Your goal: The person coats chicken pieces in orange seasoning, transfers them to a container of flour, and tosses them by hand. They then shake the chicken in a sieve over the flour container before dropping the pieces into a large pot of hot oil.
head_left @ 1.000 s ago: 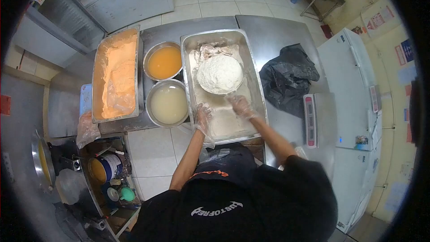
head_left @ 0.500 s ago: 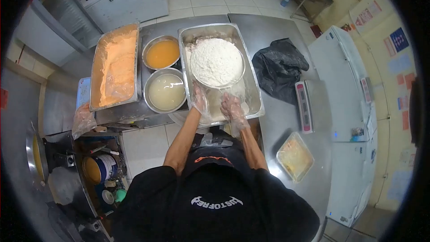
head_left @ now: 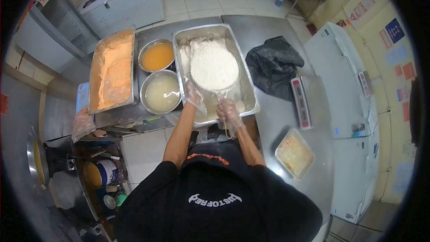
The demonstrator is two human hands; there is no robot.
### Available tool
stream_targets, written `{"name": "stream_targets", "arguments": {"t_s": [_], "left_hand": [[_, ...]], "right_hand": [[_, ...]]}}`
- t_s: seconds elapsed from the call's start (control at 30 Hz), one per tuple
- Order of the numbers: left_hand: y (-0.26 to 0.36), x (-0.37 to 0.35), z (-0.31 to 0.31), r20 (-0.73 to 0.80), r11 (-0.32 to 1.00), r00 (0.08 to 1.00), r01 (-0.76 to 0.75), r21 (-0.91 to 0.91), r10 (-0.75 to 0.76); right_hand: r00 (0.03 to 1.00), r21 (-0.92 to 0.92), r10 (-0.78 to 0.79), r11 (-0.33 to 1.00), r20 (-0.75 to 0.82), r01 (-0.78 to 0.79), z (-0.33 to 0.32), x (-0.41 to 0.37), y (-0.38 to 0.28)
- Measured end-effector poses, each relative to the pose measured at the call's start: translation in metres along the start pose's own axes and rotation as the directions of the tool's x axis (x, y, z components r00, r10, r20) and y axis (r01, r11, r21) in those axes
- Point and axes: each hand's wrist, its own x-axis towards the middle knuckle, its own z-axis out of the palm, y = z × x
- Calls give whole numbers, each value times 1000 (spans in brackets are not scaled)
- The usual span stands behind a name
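Note:
A round sieve (head_left: 215,67) heaped with white flour sits over a deep metal tray (head_left: 251,90). My right hand (head_left: 229,110), in a clear plastic glove, is closed around the sieve's handle at the near side; the handle's end shows below the fist. My left hand (head_left: 195,97), gloved too, lies along the tray's left inner side, fingers stretched toward the sieve's lower left rim. Loose flour covers the tray's bottom, with lumpier pieces behind the sieve at the far left corner.
Left of the tray stand a bowl of orange liquid (head_left: 157,56), a bowl of cloudy liquid (head_left: 161,92) and a metal tray of orange mix (head_left: 117,69). On the right lie a black plastic bag (head_left: 274,65), a scale (head_left: 302,103) and a square food container (head_left: 294,154).
The flour heap in the sieve looks flatter and smoother. My right hand has shifted slightly left and down with the handle; the whole view has shifted slightly too.

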Motion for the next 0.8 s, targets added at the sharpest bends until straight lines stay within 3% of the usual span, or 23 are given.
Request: {"name": "stream_targets", "arguments": {"t_s": [0.03,0.07,0.1,0.2,0.23,0.3,0.33,0.37,0.4,0.43,0.47,0.5,0.57,0.6,0.63,0.67,0.7,0.73,0.77,0.8], "left_hand": [[-13,10,-3,47,997,996,-77,7,77],[-28,18,-9,39,997,996,-81,-7,81],[-50,20,-31,-32,1000,999,12,-19,-12],[-72,59,-71,-189,967,949,247,-57,-253],[-61,59,-54,-181,970,953,237,-62,-244],[-32,22,-3,-230,995,970,-56,89,75],[-22,14,5,-421,978,895,196,79,-145],[-27,-1,-2,-430,973,889,215,86,-158],[-27,3,-5,-385,989,919,125,83,-84],[-27,18,-4,-334,997,943,21,68,3],[-33,44,-20,-237,1000,971,-29,-10,26],[-26,48,-9,-238,999,971,-45,-24,38],[-14,15,0,-456,971,889,139,196,-36],[-30,0,-24,-467,965,883,164,205,-51],[-50,10,-57,-375,884,910,21,466,176],[-66,28,-85,-217,723,899,-142,676,380],[-34,22,-43,-237,905,946,-110,410,223],[1,14,2,-251,994,966,-33,109,60],[-9,17,-2,-256,995,965,-35,96,58],[-31,12,-24,-218,829,930,-137,543,296]], "right_hand": [[995,37,95,995,-43,-93,3,2,-6],[1000,29,-12,1000,-7,13,-3,20,1],[994,43,-107,993,16,106,-10,27,19],[995,76,36,996,88,-42,-25,9,17],[995,67,27,997,94,-34,-22,16,13],[991,57,-24,998,129,17,-21,14,18],[993,65,-5,998,117,-2,-27,8,29],[988,206,27,977,151,-58,-34,8,40],[979,334,27,938,200,-94,-35,20,38],[978,329,6,941,209,-76,-31,22,31],[973,212,113,965,203,-157,-28,12,29],[957,86,225,966,182,-244,-31,8,25],[965,108,45,994,-258,-17,-23,13,51],[998,236,56,971,-31,-48,-30,10,50],[997,212,24,977,70,-38,-23,3,37],[985,189,-9,982,169,-23,-17,-3,24],[982,181,96,975,165,-126,-8,-13,15],[988,115,48,991,145,-65,-3,-5,9],[993,48,16,999,121,-22,2,-5,10],[999,78,48,996,5,-48,13,-5,0]]}}
